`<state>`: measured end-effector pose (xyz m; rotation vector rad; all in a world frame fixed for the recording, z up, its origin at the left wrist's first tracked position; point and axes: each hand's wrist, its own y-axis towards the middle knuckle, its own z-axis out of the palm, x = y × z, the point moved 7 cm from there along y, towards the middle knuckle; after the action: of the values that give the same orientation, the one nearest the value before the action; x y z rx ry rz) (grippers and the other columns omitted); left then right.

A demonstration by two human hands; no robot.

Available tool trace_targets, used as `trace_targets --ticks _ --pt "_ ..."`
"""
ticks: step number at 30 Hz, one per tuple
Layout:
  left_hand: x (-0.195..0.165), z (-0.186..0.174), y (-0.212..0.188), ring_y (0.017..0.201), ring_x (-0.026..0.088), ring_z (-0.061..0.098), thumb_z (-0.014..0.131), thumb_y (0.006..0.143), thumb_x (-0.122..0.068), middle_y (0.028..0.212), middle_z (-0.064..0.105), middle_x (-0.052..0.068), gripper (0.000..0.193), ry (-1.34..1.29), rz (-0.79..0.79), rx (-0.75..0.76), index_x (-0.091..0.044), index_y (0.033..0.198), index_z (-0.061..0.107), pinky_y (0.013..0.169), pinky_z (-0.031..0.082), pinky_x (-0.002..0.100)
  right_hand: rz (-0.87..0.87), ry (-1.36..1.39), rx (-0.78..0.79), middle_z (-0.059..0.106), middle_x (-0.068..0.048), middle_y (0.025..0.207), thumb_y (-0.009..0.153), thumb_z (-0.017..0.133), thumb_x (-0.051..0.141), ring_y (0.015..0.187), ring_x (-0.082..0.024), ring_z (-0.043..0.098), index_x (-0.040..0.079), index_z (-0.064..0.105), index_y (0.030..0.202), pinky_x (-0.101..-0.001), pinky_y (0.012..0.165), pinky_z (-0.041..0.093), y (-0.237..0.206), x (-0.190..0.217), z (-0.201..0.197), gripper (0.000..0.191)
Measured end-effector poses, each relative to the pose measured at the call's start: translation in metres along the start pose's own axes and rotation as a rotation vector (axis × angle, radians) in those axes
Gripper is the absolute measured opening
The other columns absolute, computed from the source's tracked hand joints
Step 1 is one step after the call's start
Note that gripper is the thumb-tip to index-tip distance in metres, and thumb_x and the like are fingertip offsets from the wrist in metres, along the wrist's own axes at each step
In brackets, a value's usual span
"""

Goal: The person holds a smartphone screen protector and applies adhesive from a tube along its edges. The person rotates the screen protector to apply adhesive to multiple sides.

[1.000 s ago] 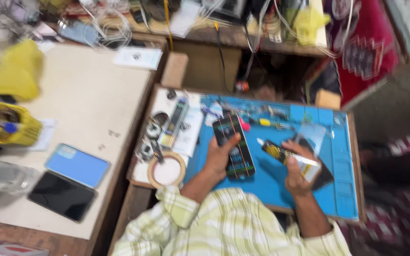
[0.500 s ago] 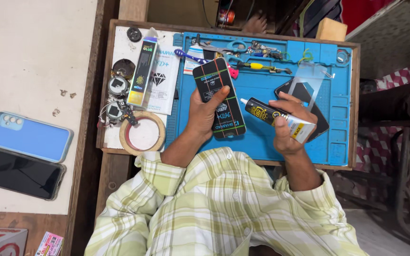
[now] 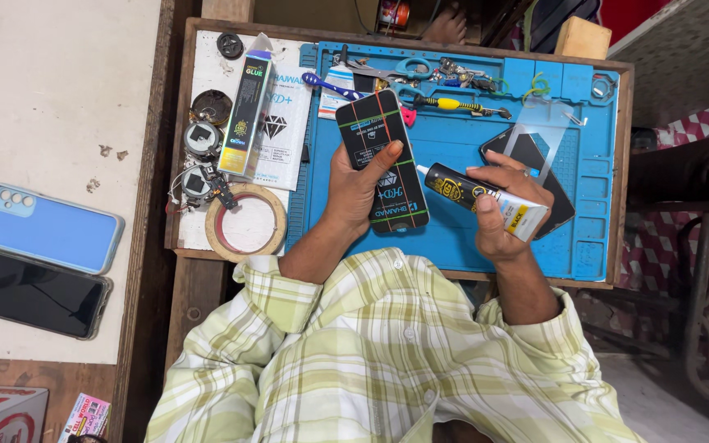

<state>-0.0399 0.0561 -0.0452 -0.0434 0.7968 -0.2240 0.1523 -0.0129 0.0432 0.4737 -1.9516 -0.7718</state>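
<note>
Seen from above, we hold our left hand closed around a black rectangular phone screen panel striped with red and green lines, thumb lying along its right edge, the panel resting on the blue silicone work mat. Our right hand grips a black-and-white squeeze tube of adhesive, fingers wrapped over its body, its white nozzle aimed left at the panel and just beside it. Under and beyond the right hand lies a dark phone body, partly covered by a clear plastic film. Beyond both hands, along the mat's far edge, sit blue-handled scissors, a yellow-handled screwdriver and a blue toothbrush. Left of the left hand, off the mat, a tall black glue carton lies on a white printed sheet, and nearer to us a roll of tan tape. Well apart, further left on the pale tabletop, rest a light blue phone lying face down and a black phone lying face up.
</note>
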Motion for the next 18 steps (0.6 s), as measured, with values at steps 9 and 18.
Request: trace_targets --ticks 9,18 --pt "-0.0019 0.0011 -0.0027 0.081 0.010 0.071 0.081 0.092 -0.014 0.097 0.073 0.004 0.027 0.060 0.050 0.005 -0.004 0.111 0.066 0.071 0.061 0.027 -0.022 -0.017 0.021 0.073 -0.015 0.091 0.101 0.061 0.034 0.085 -0.024 0.071 -0.004 0.072 0.102 -0.0470 0.105 0.057 0.0022 0.0023 0.0006 0.040" --pt "-0.0037 0.0005 -0.0034 0.083 0.009 0.071 0.081 0.091 -0.014 0.098 0.073 0.003 0.026 0.121 0.086 -0.002 -0.005 0.111 0.066 0.072 0.061 0.026 -0.040 -0.083 0.071 0.074 -0.015 0.093 0.100 0.062 0.027 0.085 -0.026 0.071 -0.005 0.072 0.101 -0.0456 0.106 0.055 0.0040 0.0089 0.0017 0.034"
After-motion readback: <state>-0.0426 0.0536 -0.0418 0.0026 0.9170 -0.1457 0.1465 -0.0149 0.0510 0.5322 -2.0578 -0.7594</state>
